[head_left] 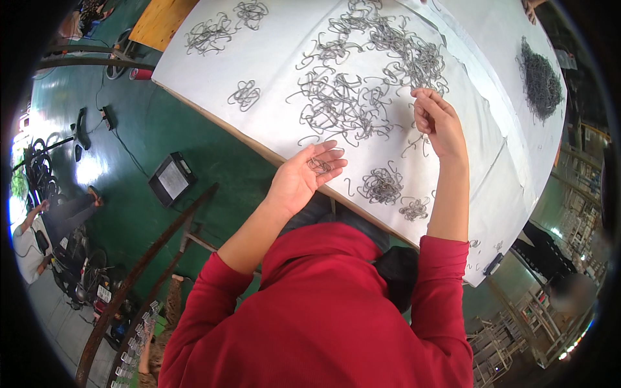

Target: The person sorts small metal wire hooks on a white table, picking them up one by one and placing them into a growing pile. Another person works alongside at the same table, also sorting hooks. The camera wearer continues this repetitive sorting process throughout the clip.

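Right now you're sorting hooks on the table: left hand lying open, cupping a few; right hand pinching one above the pile. Next move needs clean untangling.

The table is covered in plain white sheeting with no pattern, and its exposed edge shows pale wood brown. Scattered over it, the wire hooks are dull grey metal, their tangles making a loose scribbled pattern on the white. The small bunch of hooks lying in the left hand has the same grey. A denser heap of wire at the far side looks darker, almost charcoal. The sleeves and top are solid deep red. The floor is dark green, and a box on it is black with a light grey face.
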{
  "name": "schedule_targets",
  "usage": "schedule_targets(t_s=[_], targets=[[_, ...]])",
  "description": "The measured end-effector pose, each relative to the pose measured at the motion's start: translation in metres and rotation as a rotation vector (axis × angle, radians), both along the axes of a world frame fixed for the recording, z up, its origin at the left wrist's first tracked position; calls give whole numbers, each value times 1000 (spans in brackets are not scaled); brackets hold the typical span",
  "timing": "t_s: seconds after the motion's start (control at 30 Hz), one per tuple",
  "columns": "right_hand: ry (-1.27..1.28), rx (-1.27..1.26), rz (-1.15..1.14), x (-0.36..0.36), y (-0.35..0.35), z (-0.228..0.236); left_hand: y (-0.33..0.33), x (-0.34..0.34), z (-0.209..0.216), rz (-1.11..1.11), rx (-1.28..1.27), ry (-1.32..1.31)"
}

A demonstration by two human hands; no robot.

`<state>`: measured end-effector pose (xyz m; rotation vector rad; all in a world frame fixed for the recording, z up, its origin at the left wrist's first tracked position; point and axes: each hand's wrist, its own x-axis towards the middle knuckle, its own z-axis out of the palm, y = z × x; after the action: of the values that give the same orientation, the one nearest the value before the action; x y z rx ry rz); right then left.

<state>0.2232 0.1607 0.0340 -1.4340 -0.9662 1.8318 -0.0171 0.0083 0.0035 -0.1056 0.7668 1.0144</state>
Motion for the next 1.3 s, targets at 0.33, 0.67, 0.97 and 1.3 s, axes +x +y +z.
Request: schedule_targets(t_s=[0.33,0.67,0.97,1.3], targets=[[-369,84,-192,66,-28,12,2,3,1,28,-7,65],[-677,146,-38,98,-55,-4,2,7,1,30,-41,149],[-868,342,-83,121,-79,0,-2,3,-4,46,-30,183],[-1209,330,167,50,-9,-23,-2,8,-7,77,19,162]])
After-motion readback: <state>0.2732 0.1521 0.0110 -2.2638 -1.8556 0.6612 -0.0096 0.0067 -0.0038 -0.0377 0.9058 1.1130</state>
